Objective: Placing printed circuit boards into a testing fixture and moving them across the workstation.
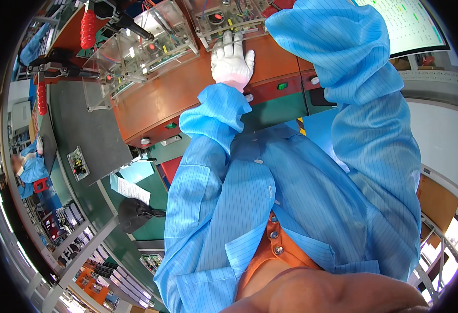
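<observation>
My left hand (232,61), in a white glove, lies flat with its fingers stretched out on the reddish-brown wooden bench front (270,68). Its fingertips reach the lower edge of a clear plastic test fixture (229,26) that has wires and a round red part inside. Nothing is held in that hand. My right arm, in a loose blue striped sleeve (338,41), is raised toward the top of the picture. The cuff and the picture's edge hide my right hand. A dark red item (279,5) shows beside that cuff.
Another clear fixture (150,47) stands to the left, with red-handled toggle clamps (88,28) near it. Green switches (282,86) sit on the bench front. At the upper right is a lit screen (411,26). A circuit board (77,163) and a seated person (33,167) are farther left.
</observation>
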